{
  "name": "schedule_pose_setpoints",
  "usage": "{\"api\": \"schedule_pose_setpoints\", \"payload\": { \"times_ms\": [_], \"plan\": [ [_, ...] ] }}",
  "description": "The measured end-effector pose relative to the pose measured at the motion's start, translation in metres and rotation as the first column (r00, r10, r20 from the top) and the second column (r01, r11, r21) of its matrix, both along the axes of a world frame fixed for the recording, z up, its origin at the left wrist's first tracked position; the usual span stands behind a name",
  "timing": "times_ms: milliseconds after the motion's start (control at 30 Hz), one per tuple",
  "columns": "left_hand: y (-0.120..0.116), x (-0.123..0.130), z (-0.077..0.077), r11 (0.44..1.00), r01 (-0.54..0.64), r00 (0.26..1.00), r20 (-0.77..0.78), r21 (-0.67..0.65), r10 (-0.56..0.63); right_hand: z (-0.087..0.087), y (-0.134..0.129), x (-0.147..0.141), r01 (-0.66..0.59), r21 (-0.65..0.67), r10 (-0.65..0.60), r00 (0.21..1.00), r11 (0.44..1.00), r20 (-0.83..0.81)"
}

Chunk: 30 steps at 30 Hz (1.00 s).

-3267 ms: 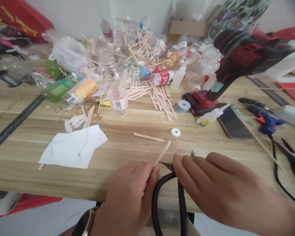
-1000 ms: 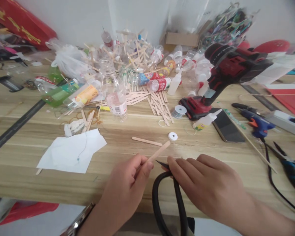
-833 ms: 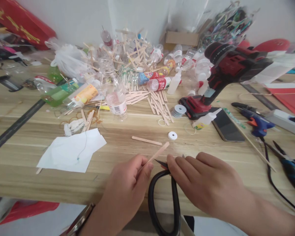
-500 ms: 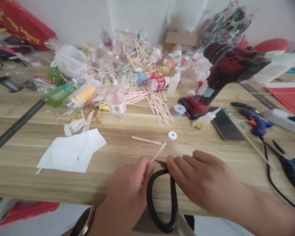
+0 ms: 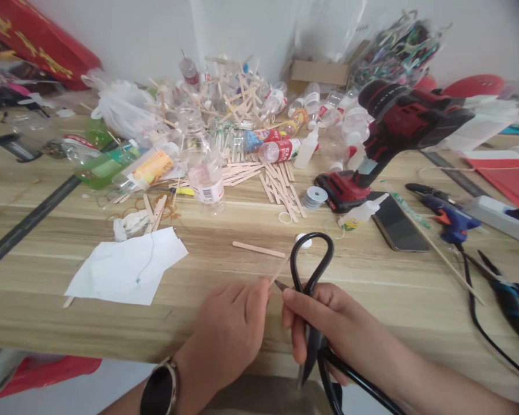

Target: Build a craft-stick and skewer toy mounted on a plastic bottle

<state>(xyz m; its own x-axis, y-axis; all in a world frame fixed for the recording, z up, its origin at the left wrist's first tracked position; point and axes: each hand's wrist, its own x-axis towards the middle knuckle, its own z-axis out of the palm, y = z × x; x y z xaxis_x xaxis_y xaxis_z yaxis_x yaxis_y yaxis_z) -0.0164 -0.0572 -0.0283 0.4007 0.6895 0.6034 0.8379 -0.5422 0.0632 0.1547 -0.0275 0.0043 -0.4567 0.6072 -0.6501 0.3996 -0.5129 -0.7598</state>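
Observation:
My left hand [image 5: 231, 325] is closed around a wooden craft stick [image 5: 281, 268], whose far end sticks out past my fingers. My right hand [image 5: 324, 323] grips black-handled scissors [image 5: 312, 323] near the pivot. The scissors are spread: one handle loop stands up over the table and the other slants down to the right. One blade's tip points left, right beside the stick; whether it touches cannot be made out. The other blade points downward. Another craft stick [image 5: 258, 249] lies just beyond my hands, and a white spool [image 5: 303, 241] is partly hidden behind the upper loop.
Further back lie piled plastic bottles [image 5: 205, 178] and loose sticks [image 5: 283, 190]. On the right are a red cordless drill [image 5: 346, 184], glue bottle [image 5: 363, 213], phone [image 5: 398, 225], glue gun [image 5: 452, 213] and pliers [image 5: 508, 300]. White paper [image 5: 125, 265] lies left.
My right hand has turned over, palm now upward, swinging the scissors so a loop points up and away. The blades are spread wide. My left hand has rolled over the stick, tilting it lower.

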Motion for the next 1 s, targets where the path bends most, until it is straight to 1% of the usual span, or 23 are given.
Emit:
{"api": "schedule_pose_setpoints", "payload": {
  "times_ms": [33, 67, 100, 133, 167, 200, 233, 267, 300, 333, 367, 400, 433, 500, 533, 600, 667, 833, 933, 1000],
  "plan": [
    [0.001, -0.001, -0.001, 1.000, 0.008, 1.000, 0.004, -0.006, -0.008, -0.001, -0.002, 0.001, -0.008, 0.017, 0.008, 1.000, 1.000, 0.000],
    [0.001, -0.001, -0.001, 1.000, 0.009, 1.000, 0.007, -0.018, -0.009, -0.001, -0.004, 0.004, -0.058, 0.156, 0.053, 0.998, 0.986, 0.035],
    [0.002, -0.002, 0.000, 0.999, -0.004, 1.000, 0.014, -0.043, 0.005, -0.001, -0.007, 0.008, -0.134, 0.373, 0.100, 0.989, 0.918, 0.109],
    [0.002, -0.004, 0.002, 0.995, -0.040, 0.998, 0.038, -0.097, 0.044, -0.001, -0.009, 0.012, -0.220, 0.587, 0.126, 0.972, 0.779, 0.197],
    [0.003, -0.006, 0.005, 0.980, -0.084, 0.992, 0.082, -0.180, 0.100, 0.000, -0.010, 0.018, -0.304, 0.774, 0.117, 0.950, 0.556, 0.289],
    [0.003, -0.008, 0.009, 0.946, -0.130, 0.973, 0.146, -0.299, 0.179, 0.001, -0.011, 0.023, -0.348, 0.871, 0.078, 0.936, 0.347, 0.344],
    [0.004, -0.010, 0.013, 0.876, -0.146, 0.931, 0.236, -0.460, 0.278, 0.002, -0.011, 0.027, -0.392, 0.907, 0.046, 0.920, 0.151, 0.390],
    [0.004, -0.012, 0.019, 0.792, -0.080, 0.882, 0.327, -0.605, 0.339, 0.003, -0.010, 0.031, -0.444, 0.895, 0.007, 0.896, -0.039, 0.445],
    [0.004, -0.013, 0.024, 0.722, 0.007, 0.838, 0.397, -0.692, 0.374, 0.005, -0.009, 0.033, -0.503, 0.848, -0.028, 0.862, -0.168, 0.506],
    [0.004, -0.013, 0.029, 0.659, 0.099, 0.806, 0.448, -0.746, 0.386, 0.006, -0.008, 0.035, -0.552, 0.783, -0.078, 0.828, -0.285, 0.556],
    [0.003, -0.013, 0.033, 0.606, 0.179, 0.777, 0.489, -0.775, 0.396, 0.007, -0.006, 0.035, -0.592, 0.724, -0.128, 0.798, -0.355, 0.589],
    [0.002, -0.012, 0.036, 0.560, 0.244, 0.753, 0.518, -0.792, 0.405, 0.009, -0.005, 0.035, -0.614, 0.692, -0.160, 0.781, -0.379, 0.604],
    [0.000, -0.011, 0.038, 0.520, 0.293, 0.734, 0.538, -0.802, 0.415, 0.010, -0.003, 0.034, -0.623, 0.676, -0.185, 0.774, -0.393, 0.606],
    [-0.003, -0.009, 0.040, 0.461, 0.350, 0.706, 0.553, -0.815, 0.442, 0.012, -0.002, 0.034, -0.626, 0.656, -0.221, 0.773, -0.422, 0.595],
    [-0.004, -0.008, 0.041, 0.442, 0.361, 0.702, 0.551, -0.821, 0.452, 0.014, -0.001, 0.034, -0.628, 0.646, -0.220, 0.769, -0.435, 0.600],
    [-0.006, -0.006, 0.041, 0.427, 0.354, 0.711, 0.536, -0.832, 0.455, 0.017, 0.000, 0.034, -0.628, 0.630, -0.219, 0.766, -0.457, 0.604],
    [-0.007, -0.005, 0.041, 0.443, 0.327, 0.736, 0.519, -0.835, 0.435, 0.019, 0.000, 0.035, -0.627, 0.620, -0.206, 0.762, -0.471, 0.614],
    [-0.008, -0.002, 0.043, 0.531, 0.267, 0.791, 0.497, -0.805, 0.357, 0.020, 0.000, 0.034, -0.619, 0.619, -0.185, 0.763, -0.484, 0.619],
    [-0.010, -0.001, 0.042, 0.572, 0.226, 0.815, 0.475, -0.789, 0.333, 0.023, 0.000, 0.032, -0.624, 0.612, -0.188, 0.758, -0.486, 0.624],
    [-0.011, -0.001, 0.041, 0.594, 0.208, 0.827, 0.464, -0.777, 0.318, 0.026, 0.002, 0.031, -0.636, 0.591, -0.180, 0.741, -0.496, 0.647]
  ]
}}
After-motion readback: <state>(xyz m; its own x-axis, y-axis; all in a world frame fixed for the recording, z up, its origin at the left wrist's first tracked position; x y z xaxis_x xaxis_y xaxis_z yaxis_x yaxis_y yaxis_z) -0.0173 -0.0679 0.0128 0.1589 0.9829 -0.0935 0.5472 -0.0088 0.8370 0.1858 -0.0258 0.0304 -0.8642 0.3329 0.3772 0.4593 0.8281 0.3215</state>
